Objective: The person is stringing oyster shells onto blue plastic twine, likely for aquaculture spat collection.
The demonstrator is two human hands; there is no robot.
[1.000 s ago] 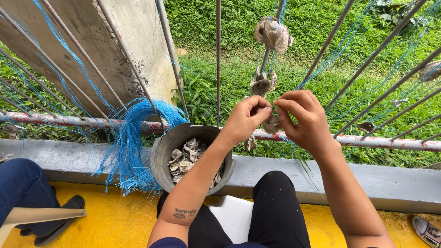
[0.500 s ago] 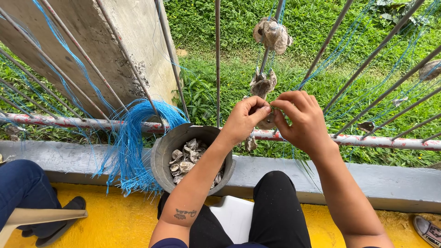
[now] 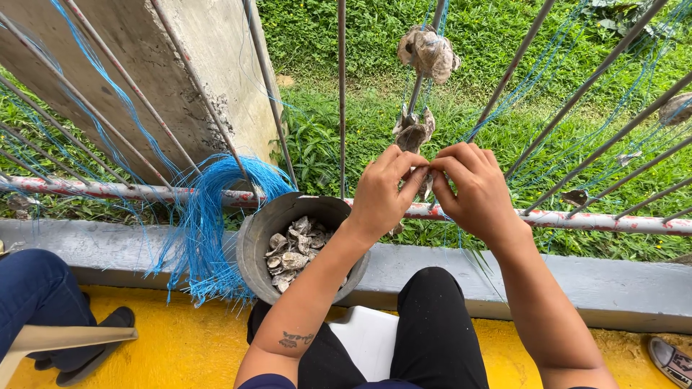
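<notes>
Meeting at the railing, left hand (image 3: 382,198) and right hand (image 3: 476,191), fingers pinching a shell (image 3: 425,184).

Yellow-painted floor (image 3: 180,353) seen along bottom of frame, bounded by grey concrete curb (image 3: 613,288). Metal railing bars (image 3: 341,94) noted above. Concrete pillar (image 3: 166,79) upper left. Daylit green grass (image 3: 504,43) observed beyond.

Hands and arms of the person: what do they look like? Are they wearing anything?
Both are bare: no gloves, rings or watch on the left hand or right hand. The left forearm has a small dark tattoo near the elbow. A dark blue sleeve edge shows at the bottom.
</notes>
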